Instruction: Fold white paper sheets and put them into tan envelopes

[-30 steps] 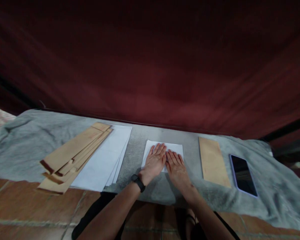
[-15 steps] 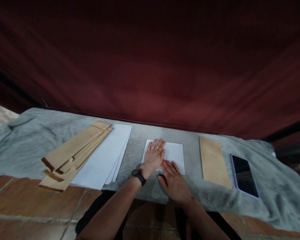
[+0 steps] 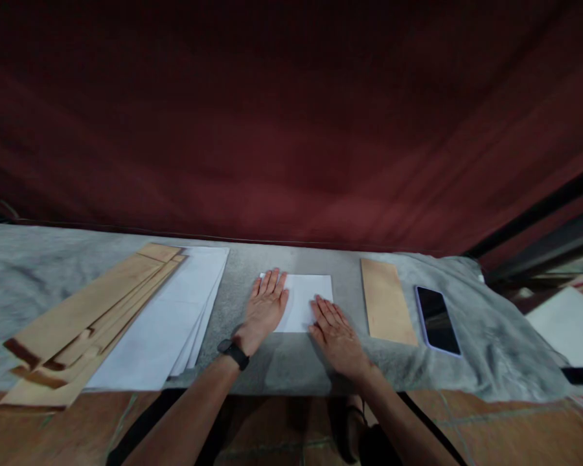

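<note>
A white sheet of paper, seemingly folded, lies flat on the grey cloth in front of me. My left hand rests palm down over its left edge, fingers stretched out and slightly spread; a black watch is on that wrist. On the paper's right side, near the lower corner, my right hand lies flat with its fingers extended. Neither hand grasps anything. Part of the sheet is hidden under both hands.
Several brown paper envelopes overlap a stack of white paper on the left. To the right lie a single brown envelope and a phone. Grey cloth covers the surface; a dark red curtain hangs behind.
My hands have moved apart: the left has slid to the paper's left edge, the right has stayed by its right side. The view has shifted to the right.
</note>
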`<state>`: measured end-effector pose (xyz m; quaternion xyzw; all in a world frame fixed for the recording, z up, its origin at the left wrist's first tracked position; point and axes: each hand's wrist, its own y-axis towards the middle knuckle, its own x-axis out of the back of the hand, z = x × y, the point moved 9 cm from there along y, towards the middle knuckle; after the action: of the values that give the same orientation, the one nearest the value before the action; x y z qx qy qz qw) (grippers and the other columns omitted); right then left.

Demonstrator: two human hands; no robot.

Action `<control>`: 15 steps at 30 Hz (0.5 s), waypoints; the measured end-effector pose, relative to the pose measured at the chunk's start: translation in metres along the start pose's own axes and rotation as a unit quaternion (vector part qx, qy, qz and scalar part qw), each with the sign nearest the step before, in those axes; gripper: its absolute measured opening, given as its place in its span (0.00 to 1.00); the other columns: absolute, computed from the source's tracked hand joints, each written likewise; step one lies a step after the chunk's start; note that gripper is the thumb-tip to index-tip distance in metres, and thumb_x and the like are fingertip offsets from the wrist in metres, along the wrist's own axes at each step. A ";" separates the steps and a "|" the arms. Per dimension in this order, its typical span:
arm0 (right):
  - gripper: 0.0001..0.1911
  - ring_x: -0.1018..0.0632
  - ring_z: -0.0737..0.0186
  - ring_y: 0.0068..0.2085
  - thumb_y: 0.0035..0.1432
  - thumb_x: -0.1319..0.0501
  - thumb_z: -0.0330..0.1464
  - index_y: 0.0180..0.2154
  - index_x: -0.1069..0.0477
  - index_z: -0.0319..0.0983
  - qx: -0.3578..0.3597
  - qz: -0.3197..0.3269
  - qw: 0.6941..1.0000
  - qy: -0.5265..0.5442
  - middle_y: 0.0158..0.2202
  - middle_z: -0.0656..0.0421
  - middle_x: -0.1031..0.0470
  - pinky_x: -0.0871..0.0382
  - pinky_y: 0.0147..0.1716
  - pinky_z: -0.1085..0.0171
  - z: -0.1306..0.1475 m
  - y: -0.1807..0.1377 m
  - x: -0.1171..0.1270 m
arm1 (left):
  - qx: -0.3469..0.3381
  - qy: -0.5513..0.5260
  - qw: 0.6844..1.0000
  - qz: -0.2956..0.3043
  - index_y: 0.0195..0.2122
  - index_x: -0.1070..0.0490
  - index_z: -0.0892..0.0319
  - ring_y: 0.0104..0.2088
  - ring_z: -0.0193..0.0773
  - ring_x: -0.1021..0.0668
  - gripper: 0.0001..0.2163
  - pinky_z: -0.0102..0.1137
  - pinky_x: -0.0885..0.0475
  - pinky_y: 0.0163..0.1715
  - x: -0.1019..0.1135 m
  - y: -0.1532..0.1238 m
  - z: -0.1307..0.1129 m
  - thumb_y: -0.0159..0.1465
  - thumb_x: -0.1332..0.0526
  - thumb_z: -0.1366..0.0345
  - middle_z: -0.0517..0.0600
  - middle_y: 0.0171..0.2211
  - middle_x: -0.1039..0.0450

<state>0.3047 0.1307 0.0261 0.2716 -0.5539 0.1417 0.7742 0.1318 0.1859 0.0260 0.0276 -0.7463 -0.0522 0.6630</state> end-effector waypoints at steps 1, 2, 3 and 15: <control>0.28 0.40 0.54 0.70 0.74 0.52 0.37 0.70 0.47 0.36 -0.012 -0.011 1.000 -0.008 0.71 0.50 0.42 0.44 0.69 0.49 -0.005 -0.001 0.000 | 0.005 0.000 1.000 0.000 0.70 0.43 0.63 0.71 0.46 0.43 0.26 0.44 0.52 0.71 0.000 -0.001 0.003 0.74 0.57 0.61 0.56 0.71 0.48; 0.28 0.40 0.53 0.70 0.74 0.52 0.37 0.70 0.47 0.35 -0.023 -0.018 0.999 -0.015 0.70 0.49 0.42 0.44 0.69 0.49 -0.009 -0.001 0.000 | 0.008 0.001 1.000 -0.001 0.70 0.44 0.64 0.71 0.46 0.43 0.26 0.44 0.52 0.71 0.000 -0.002 0.005 0.74 0.57 0.61 0.57 0.71 0.47; 0.28 0.40 0.53 0.70 0.74 0.53 0.37 0.70 0.47 0.35 -0.032 -0.023 0.999 -0.021 0.70 0.49 0.42 0.44 0.69 0.49 -0.012 -0.001 0.000 | 0.009 0.002 1.000 -0.003 0.70 0.44 0.65 0.71 0.46 0.43 0.26 0.44 0.52 0.71 0.000 -0.003 0.008 0.74 0.57 0.60 0.58 0.71 0.47; 0.31 0.41 0.49 0.70 0.73 0.54 0.41 0.69 0.45 0.31 -0.108 0.019 0.992 -0.067 0.71 0.47 0.45 0.46 0.68 0.49 -0.043 0.001 -0.006 | 0.028 -0.003 0.999 -0.027 0.69 0.43 0.69 0.70 0.48 0.40 0.27 0.46 0.49 0.69 0.008 -0.019 0.038 0.71 0.55 0.62 0.63 0.69 0.43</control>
<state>0.3353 0.1568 0.0106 0.1843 -0.6218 0.0772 0.7572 0.0924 0.1673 0.0275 0.0662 -0.7484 -0.0487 0.6582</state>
